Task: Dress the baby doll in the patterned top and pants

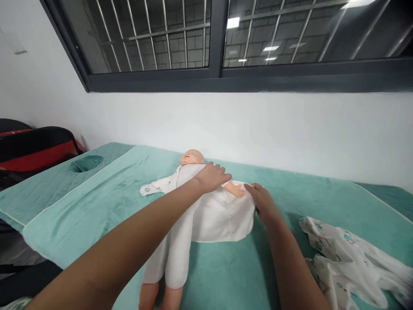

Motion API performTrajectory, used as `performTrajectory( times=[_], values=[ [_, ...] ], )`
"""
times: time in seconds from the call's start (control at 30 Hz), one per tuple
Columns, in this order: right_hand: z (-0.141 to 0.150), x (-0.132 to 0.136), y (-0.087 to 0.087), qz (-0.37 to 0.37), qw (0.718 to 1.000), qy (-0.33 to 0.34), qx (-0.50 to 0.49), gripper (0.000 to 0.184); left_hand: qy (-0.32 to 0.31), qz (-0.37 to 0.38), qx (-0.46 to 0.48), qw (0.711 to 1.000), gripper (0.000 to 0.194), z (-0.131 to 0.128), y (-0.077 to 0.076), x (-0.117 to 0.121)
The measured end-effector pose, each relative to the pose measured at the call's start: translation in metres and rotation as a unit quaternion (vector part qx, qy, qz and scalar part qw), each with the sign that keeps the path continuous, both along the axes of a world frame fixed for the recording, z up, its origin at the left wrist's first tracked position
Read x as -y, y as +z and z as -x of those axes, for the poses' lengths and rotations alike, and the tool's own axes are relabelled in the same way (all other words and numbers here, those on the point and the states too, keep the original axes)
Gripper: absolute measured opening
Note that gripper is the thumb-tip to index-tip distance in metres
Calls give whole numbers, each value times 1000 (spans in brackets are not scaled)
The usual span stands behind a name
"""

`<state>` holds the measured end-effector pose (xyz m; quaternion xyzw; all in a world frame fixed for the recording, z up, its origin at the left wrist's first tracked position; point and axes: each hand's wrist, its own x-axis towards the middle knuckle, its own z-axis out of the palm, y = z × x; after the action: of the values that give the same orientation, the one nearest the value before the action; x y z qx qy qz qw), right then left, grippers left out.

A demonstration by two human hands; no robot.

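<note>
A baby doll (192, 157) lies on its back on the green bed, its head toward the wall. White leggings (179, 254) cover its legs, and the feet stick out bare. A patterned white sleeve (158, 186) covers the doll's arm on the left of the view. My left hand (213, 176) is curled over the doll's shoulder on the other side, by its bare arm (236, 188). A white garment (226, 215) spreads out beside the body, under that arm. Its upper outer edge is pinched between the fingers of my right hand (262, 201).
Crumpled white printed baby clothes (358, 262) lie at the right front. The green bed cover (97, 206) has a face hole (86, 163) at the left end. Black and red bags (38, 150) stand beyond it. A white wall and a barred window rise behind.
</note>
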<state>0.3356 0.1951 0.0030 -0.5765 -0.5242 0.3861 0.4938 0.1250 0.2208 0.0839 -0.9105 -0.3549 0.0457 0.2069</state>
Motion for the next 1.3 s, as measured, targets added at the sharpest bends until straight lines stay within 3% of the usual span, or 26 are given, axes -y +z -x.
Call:
performTrajectory(
  times=[0.07,0.17,0.33,0.43,0.5,0.6,0.73,0.9,1.1,1.17,1.23,1.3],
  values=[
    [-4,5,8,17,993,-1,-117,37,16,17,-7,1000,28,1,1,1],
    [-3,12,18,28,959,28,-281,38,57,32,6,998,24,-5,-5,2],
    [15,23,27,2,943,92,-321,34,133,44,82,987,24,-29,-26,5],
    [32,29,26,-20,923,173,-344,31,138,75,147,977,33,-35,-35,5],
    [44,33,25,-32,910,232,-341,38,122,111,190,968,37,-33,-37,4],
    [59,42,23,-40,905,296,-303,51,84,166,257,948,25,-22,-32,-1],
    [72,53,21,-32,906,316,-279,58,40,210,347,913,19,5,-19,-5],
    [85,63,20,-5,872,389,-295,64,47,173,432,884,17,45,-9,-7],
    [90,70,20,24,811,529,-248,49,105,120,475,865,16,82,-17,-3],
    [85,66,18,8,831,506,-233,42,118,107,482,862,16,88,-21,1],
    [78,57,14,-7,882,427,-199,34,133,92,496,853,19,91,-25,7],
    [70,44,8,-7,944,319,-84,25,155,75,513,841,18,92,-27,16]
  ],
)
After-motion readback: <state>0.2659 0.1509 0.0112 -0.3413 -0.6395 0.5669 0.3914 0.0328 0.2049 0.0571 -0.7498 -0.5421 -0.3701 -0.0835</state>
